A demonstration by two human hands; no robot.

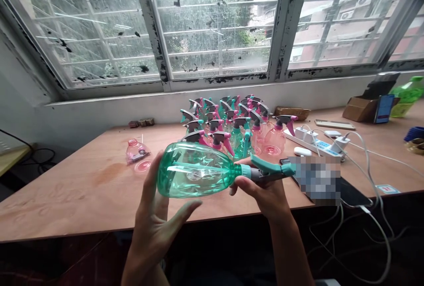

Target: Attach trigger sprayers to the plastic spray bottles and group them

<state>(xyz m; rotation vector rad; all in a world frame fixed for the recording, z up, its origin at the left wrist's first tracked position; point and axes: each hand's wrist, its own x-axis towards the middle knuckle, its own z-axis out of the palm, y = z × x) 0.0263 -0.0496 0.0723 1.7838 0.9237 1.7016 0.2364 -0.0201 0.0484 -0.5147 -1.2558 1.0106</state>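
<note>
A clear green spray bottle [198, 171] lies sideways in the air above the table's front edge, its base to the left. Its turquoise collar and grey-and-turquoise trigger head [268, 170] point right. My right hand [261, 193] is closed around the neck and collar, thumb in front. At the base, my left hand [159, 219] cradles the bottle with fingers against its left end and behind it; the thumb stands away below. A thin tube shows inside the bottle. Behind it stand several pink and green spray bottles [273, 140] with trigger heads, closely grouped.
On the wooden table [82, 180], a headless pink bottle [135, 151] stands at left. To the right are a white power strip [314, 142] with plugs and cables, a phone [354, 191], a cardboard box [359, 108] and a green drink bottle [409, 96]. Windows rise behind.
</note>
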